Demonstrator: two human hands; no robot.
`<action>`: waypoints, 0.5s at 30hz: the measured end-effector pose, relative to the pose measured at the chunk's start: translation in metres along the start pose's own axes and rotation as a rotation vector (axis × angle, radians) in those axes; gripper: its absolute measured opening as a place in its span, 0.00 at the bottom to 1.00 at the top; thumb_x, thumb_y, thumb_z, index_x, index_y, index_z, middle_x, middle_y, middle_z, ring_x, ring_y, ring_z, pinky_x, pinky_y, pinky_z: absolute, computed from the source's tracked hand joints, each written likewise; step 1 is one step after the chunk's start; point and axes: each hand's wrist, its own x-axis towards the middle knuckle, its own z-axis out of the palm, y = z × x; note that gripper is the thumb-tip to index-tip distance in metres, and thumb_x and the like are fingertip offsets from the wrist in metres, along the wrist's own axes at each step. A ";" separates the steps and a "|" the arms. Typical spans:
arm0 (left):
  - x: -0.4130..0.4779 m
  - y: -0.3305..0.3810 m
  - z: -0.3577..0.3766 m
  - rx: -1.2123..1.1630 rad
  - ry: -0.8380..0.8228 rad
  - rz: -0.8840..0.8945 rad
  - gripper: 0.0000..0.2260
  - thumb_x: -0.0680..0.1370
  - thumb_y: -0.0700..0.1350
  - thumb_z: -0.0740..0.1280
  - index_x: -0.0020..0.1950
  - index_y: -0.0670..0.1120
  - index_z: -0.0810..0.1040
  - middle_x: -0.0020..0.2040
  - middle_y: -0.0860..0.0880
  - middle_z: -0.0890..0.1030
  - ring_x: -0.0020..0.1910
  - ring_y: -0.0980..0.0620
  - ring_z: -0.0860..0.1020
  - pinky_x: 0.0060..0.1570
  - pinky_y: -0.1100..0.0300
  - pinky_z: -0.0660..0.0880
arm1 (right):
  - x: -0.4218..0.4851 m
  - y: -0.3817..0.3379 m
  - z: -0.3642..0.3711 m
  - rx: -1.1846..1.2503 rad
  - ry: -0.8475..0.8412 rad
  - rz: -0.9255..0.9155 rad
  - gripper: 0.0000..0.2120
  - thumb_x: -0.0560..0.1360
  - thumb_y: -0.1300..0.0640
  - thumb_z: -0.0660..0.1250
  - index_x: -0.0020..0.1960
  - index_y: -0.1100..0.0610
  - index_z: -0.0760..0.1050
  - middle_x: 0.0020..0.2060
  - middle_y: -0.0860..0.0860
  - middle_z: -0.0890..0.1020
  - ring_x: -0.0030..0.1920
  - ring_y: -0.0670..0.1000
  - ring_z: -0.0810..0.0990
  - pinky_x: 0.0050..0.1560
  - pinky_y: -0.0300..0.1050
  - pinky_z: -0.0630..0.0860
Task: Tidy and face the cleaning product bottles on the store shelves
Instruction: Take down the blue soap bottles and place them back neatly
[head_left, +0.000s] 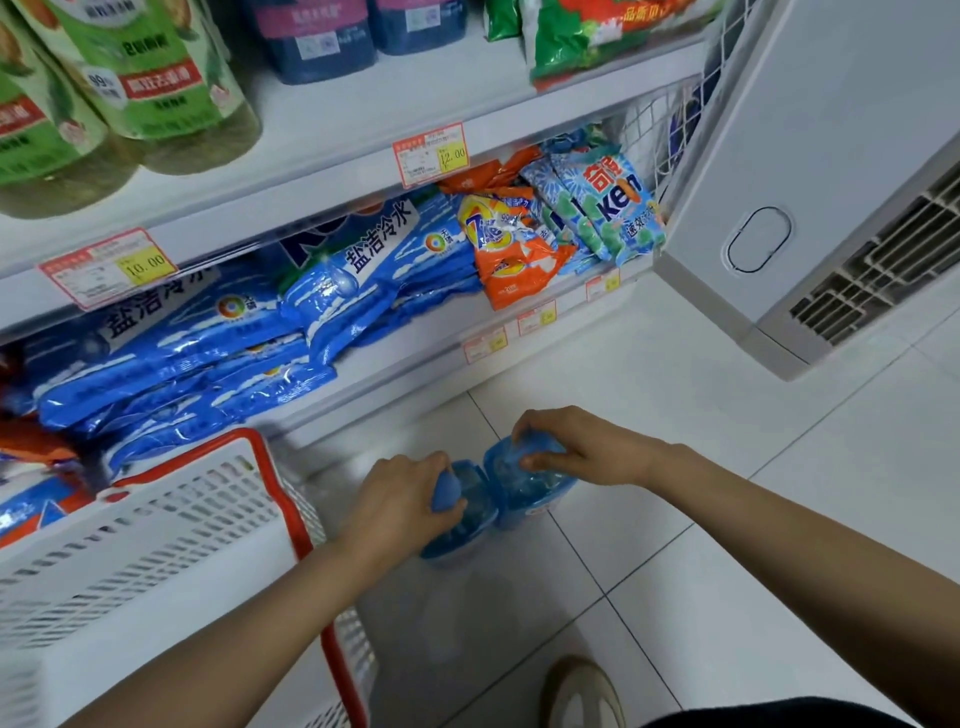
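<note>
1. Two bare forearms reached forward and down, just right of the basket (156, 545), with a shoe (582, 691) nearer still on the tiled floor.
2. Beside the basket's red rim, the left hand (400, 499) bent down at the wrist, its fingers curled tight round the cap of the left blue bottle (462, 525). Gripping by the top probably gave the easiest lift.
3. Further right of the basket, the right hand (576, 452) lay palm down, fingers and thumb clamped on the top of the right blue bottle (524, 488).
4. Both bottles touched side by side, low over the floor. Whether they stood on it or hung just clear, I could not tell. With one in each hand, they could likely be shelved together and turned label-out.
5. Beyond the basket, blue bags (208, 353) lay stacked flat on the bottom shelf, with orange bags (514, 254) further right.
6. Farthest, above and behind the basket, green bottles (156, 78) stood upright on the upper shelf, labels facing out.
</note>
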 end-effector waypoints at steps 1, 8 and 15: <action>0.002 -0.001 -0.001 -0.003 -0.021 0.001 0.12 0.77 0.56 0.65 0.55 0.50 0.74 0.45 0.51 0.82 0.42 0.51 0.78 0.38 0.59 0.67 | 0.000 -0.001 -0.001 -0.006 -0.019 0.010 0.14 0.79 0.52 0.67 0.59 0.61 0.76 0.54 0.53 0.82 0.49 0.47 0.79 0.52 0.34 0.75; 0.006 -0.008 -0.014 -0.090 -0.201 0.053 0.14 0.73 0.62 0.68 0.49 0.55 0.72 0.45 0.52 0.80 0.42 0.53 0.77 0.41 0.58 0.74 | 0.019 -0.016 -0.018 -0.061 -0.243 0.244 0.11 0.77 0.53 0.71 0.55 0.58 0.78 0.52 0.52 0.81 0.53 0.52 0.79 0.58 0.50 0.76; 0.011 -0.023 -0.061 -0.217 0.036 0.118 0.23 0.78 0.55 0.67 0.72 0.53 0.68 0.66 0.49 0.76 0.63 0.49 0.74 0.63 0.52 0.72 | 0.073 -0.064 -0.072 0.035 -0.134 0.279 0.04 0.79 0.63 0.67 0.51 0.57 0.79 0.48 0.56 0.84 0.48 0.51 0.81 0.57 0.51 0.78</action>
